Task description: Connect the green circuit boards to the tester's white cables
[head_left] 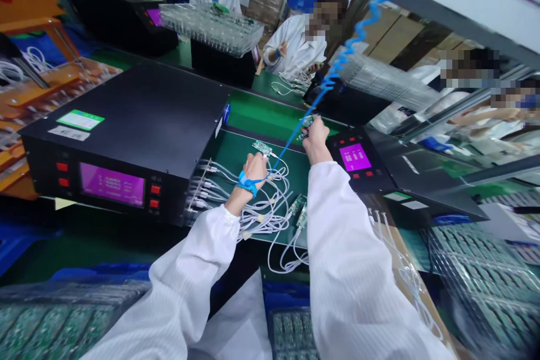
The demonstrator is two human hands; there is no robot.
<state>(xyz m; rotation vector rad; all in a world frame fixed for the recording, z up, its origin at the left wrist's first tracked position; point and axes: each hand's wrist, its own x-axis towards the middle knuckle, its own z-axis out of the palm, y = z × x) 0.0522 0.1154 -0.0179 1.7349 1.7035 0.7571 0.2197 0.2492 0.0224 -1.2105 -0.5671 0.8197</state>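
My left hand (254, 169), with a blue wrist strap (248, 182), is closed at the near edge of a small green circuit board (261, 147). A white cable plug shows at that board's edge; the exact grip of my fingertips is hidden. Farther right, my right hand (317, 136) is closed on another green circuit board (309, 121), which sticks out beyond my fingers. White cables (264, 211) lie tangled below my left hand. Between my forearms, two more circuit boards (300, 211) rest on the green mat (242, 140) among the cables.
A black test box (126, 107) with a purple screen stands left, cables plugged into its side. Another black box (379, 160) stands right. A blue coiled cord (337, 67) hangs across the view. Trays of boards (485, 281) sit low right. Co-workers (295, 39) are across the bench.
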